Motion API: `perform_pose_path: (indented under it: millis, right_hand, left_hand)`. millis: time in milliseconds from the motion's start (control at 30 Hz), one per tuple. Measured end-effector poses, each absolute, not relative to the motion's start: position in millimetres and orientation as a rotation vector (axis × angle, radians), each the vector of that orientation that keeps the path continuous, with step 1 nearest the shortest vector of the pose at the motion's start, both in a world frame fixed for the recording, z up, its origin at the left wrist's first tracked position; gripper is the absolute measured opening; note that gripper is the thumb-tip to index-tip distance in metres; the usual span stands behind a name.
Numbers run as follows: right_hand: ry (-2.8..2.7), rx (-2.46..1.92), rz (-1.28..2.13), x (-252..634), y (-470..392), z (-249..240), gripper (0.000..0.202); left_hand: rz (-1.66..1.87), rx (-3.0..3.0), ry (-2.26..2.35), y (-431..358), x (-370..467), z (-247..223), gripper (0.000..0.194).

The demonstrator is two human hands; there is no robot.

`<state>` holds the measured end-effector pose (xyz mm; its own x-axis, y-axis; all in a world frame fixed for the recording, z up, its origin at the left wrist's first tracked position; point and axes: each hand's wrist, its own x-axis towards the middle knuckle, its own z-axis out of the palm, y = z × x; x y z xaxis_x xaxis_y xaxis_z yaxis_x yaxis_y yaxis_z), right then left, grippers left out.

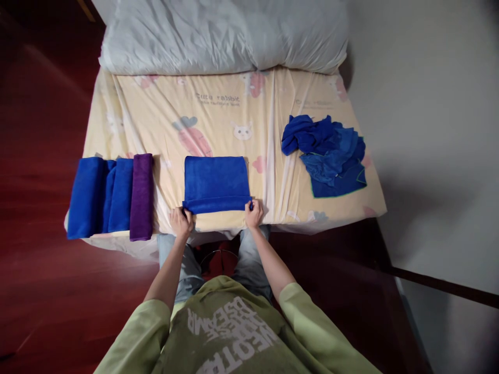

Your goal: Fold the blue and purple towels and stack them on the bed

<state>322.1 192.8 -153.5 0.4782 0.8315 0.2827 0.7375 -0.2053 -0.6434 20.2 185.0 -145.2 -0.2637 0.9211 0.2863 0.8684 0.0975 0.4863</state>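
Blue cloth (216, 175), left corner: left hand (181, 222) pinching it, fingers curled, forearm slanting inward
Middle: on bedsheet (156, 104), folded strip (216, 204) nearest, its long axis left-to-right
Right corner: right hand (254, 213) pinching likewise, forearm angled inward

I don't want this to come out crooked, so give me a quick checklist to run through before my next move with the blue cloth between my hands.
1. Left hand at the near left corner of the blue cloth: ok.
2. Right hand at the near right corner: ok.
3. Near edge turned over across the full width: ok.
4. Purple bundle apart from the cloth: ok.
5. Pile of cloths smoothed out: not ok, crumpled.
6. Cloth's underside free of creases: cannot tell, hidden.
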Motion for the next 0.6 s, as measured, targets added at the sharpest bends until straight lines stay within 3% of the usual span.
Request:
perform_pose_path:
  millis: [400,600]
  right_hand:
    - [-1.336,-1.990,0.147,319,191,-145,0.017]
    - [-1.363,-1.898,0.127,318,190,-142,0.020]
  left_hand:
    - [0.890,1.798,2.201,185,22,-143,0.028]
    - [0.828,1.990,1.985,185,22,-135,0.046]
